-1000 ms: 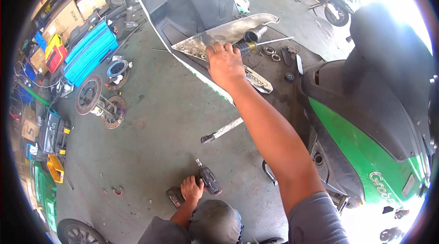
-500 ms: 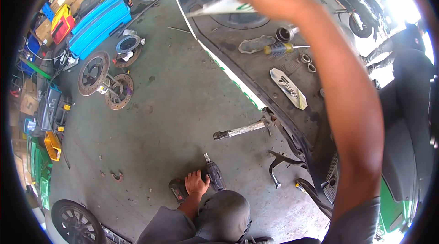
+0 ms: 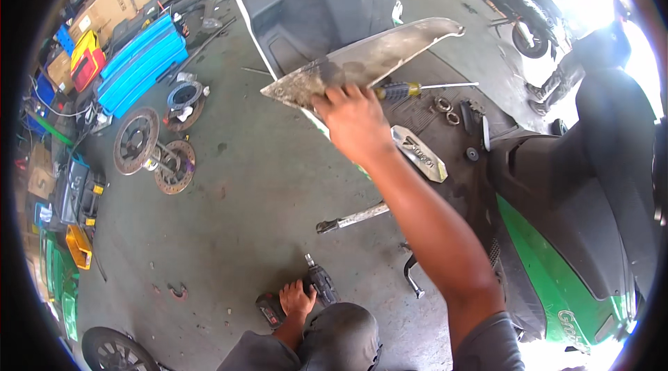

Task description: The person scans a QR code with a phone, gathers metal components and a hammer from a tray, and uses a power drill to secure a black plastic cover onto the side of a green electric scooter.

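My right hand grips the lower edge of a dirty pointed panel, which lies across the grey floorboard area of a scooter body. Just right of my fingers are a yellow-handled screwdriver and metal rings. A loose printed plate sits by my wrist. Low in the view, my left hand is closed on the grip of a black cordless impact driver on the floor, beside my knee.
A green-and-black scooter stands at right, with a person behind it and another scooter at back. Brake discs, blue plastic pieces, cardboard boxes and a wheel are at left.
Half a second ago my right hand held the panel raised, its white side showing; it has since moved down and left, and the panel lies dirty side up again. My left hand stayed put.
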Demonstrator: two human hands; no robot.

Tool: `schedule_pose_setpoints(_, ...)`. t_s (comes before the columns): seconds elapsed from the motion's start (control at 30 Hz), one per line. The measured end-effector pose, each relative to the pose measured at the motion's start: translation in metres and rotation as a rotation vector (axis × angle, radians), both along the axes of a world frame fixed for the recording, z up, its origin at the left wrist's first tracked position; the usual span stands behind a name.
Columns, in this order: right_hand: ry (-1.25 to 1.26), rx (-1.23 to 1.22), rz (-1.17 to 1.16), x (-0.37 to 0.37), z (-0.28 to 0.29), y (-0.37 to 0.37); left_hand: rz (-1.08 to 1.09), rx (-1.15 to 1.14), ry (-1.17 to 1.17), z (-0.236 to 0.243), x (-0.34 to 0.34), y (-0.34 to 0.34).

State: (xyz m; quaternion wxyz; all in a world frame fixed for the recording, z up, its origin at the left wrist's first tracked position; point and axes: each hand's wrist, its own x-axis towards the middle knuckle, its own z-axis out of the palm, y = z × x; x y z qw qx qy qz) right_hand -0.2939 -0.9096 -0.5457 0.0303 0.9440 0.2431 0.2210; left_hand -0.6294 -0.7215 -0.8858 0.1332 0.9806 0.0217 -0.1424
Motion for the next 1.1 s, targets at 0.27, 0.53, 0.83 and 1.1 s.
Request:
schedule_pose_setpoints(0.27,0.148,0.05,0.005,-0.024,-0.013,-0.032,-0.044,0.08,-0.08,-0.006,-0.007,-0.006)
schedule_pose_setpoints(0.53,0.038,0.199,-0.111,-0.05,-0.029,-0.029,-0.077,0.091,-0.128,-0.01,-0.001,-0.001)
schedule_pose_setpoints(0.83,-0.162,0.331,-0.264,-0.191,-0.04,-0.018,-0.115,0.04,-0.258,-0.025,-0.021,-0.014)
schedule_pose_setpoints(1.1,0.672,0.995,-0.094,-0.502,-0.044,-0.136,-0.242,0.162,-0.277,0.041,0.025,0.004)
